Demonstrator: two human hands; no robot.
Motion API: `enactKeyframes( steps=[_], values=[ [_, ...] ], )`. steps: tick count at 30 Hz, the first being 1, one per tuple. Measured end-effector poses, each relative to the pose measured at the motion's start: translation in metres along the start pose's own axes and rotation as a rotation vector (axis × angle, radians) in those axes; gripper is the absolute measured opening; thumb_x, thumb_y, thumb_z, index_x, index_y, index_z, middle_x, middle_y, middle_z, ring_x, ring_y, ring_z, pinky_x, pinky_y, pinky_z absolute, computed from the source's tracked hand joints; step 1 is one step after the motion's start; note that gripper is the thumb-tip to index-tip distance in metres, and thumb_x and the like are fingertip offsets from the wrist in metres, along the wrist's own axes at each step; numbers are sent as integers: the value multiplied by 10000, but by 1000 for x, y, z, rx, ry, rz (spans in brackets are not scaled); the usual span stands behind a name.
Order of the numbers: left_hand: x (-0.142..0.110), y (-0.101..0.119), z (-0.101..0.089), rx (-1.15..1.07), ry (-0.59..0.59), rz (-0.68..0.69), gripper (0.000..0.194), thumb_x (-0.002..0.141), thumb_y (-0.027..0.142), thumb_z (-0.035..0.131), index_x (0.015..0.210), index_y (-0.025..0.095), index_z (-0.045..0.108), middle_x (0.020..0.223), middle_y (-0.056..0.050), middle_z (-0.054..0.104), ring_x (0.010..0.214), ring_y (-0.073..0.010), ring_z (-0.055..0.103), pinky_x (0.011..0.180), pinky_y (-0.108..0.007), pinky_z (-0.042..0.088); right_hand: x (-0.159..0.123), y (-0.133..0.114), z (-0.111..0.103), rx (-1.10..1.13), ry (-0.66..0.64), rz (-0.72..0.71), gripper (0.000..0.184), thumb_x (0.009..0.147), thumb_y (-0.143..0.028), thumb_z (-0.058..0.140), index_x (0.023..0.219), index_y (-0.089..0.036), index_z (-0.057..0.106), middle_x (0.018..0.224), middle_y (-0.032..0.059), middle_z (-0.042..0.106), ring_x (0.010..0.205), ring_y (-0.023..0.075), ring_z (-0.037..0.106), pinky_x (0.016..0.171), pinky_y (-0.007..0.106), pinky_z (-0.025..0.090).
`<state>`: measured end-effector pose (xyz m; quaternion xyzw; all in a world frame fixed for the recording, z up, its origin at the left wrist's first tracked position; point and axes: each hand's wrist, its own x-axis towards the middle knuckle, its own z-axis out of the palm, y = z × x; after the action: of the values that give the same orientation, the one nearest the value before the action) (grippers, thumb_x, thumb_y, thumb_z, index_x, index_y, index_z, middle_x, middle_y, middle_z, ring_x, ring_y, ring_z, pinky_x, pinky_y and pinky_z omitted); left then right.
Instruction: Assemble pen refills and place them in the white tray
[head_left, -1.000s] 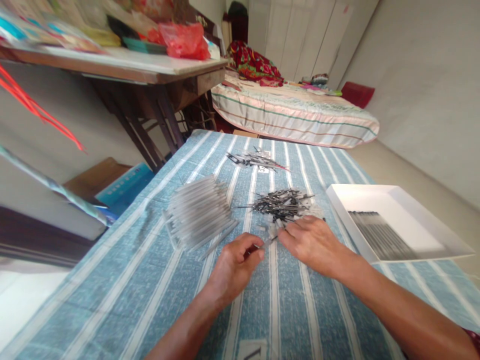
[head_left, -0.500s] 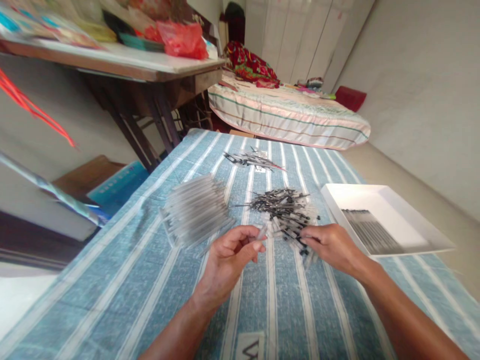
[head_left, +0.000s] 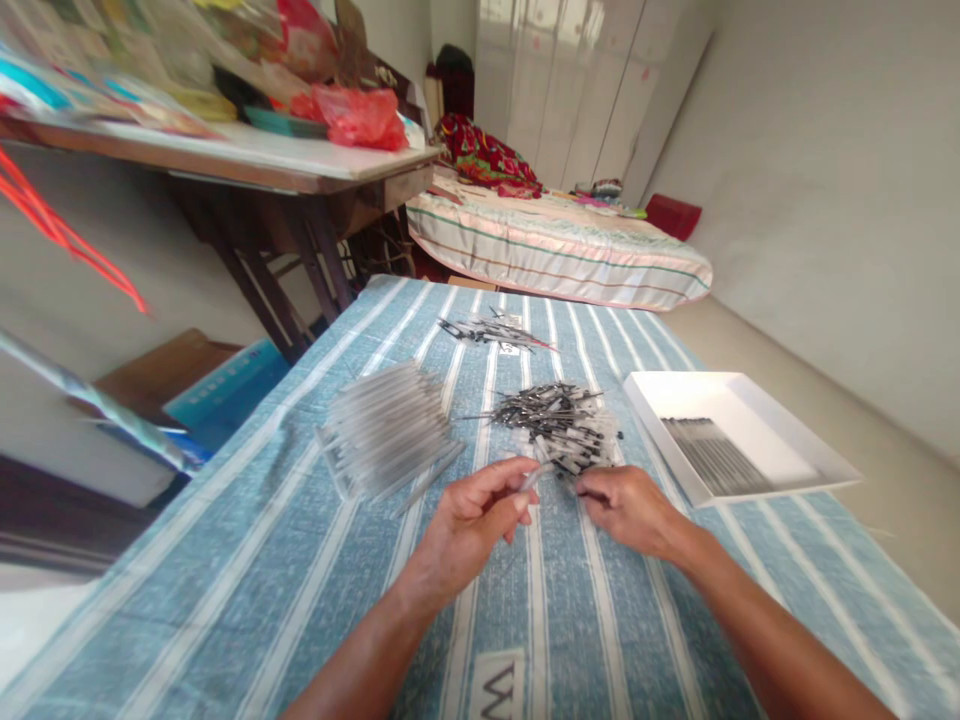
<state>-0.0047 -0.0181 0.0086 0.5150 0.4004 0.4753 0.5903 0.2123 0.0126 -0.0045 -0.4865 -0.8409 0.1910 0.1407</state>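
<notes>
Holding 1 translucent tube (head_left: 534,477): left hand (head_left: 474,515) pinched, right hand (head_left: 628,508) curled

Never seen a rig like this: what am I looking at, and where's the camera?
There is no machine, only a person's two bare hands. The camera sits on the person's head, looking forward and down. The left hand pinches a thin translucent piece. The right hand is at the near edge of a pile of small black and pale parts; whether it grips one is unclear. Also on the striped blue cloth: a stack of pale tubes, a smaller heap of thin pieces, and a white box holding a row of dark-ended rods.
</notes>
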Motion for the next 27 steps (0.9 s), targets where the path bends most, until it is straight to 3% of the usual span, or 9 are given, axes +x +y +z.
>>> enactKeyframes(
  steps=[5,10,16,27],
  values=[
    [-1,-3,2,73,-95,-34,299,756,214,572,1041,135,611,694,-9,601,537,-85,482,497,-219,387,-11,-17,7,955,165,135,77,786,-230,548,825,-164,562,647,10,661,456,114,569,476,233,440],
    [-4,-4,5,74,-150,-51,310,749,187,569,1052,138,609,733,-18,616,537,-85,488,491,-218,389,-18,-36,18,1415,272,75,110,796,-260,591,849,-168,561,629,27,685,405,120,577,423,224,436],
    [-6,-2,9,34,-198,-28,278,733,158,580,1005,151,639,705,0,601,540,-82,499,486,-204,396,-17,-48,26,1505,399,99,108,764,-243,638,833,-161,631,514,1,648,321,79,499,349,167,355],
    [-8,-1,10,30,-195,-40,276,728,174,591,997,140,645,643,6,592,530,-86,500,470,-199,377,-17,-55,33,1497,445,120,114,744,-253,659,808,-159,651,506,3,645,333,82,502,345,171,364]
  ],
)
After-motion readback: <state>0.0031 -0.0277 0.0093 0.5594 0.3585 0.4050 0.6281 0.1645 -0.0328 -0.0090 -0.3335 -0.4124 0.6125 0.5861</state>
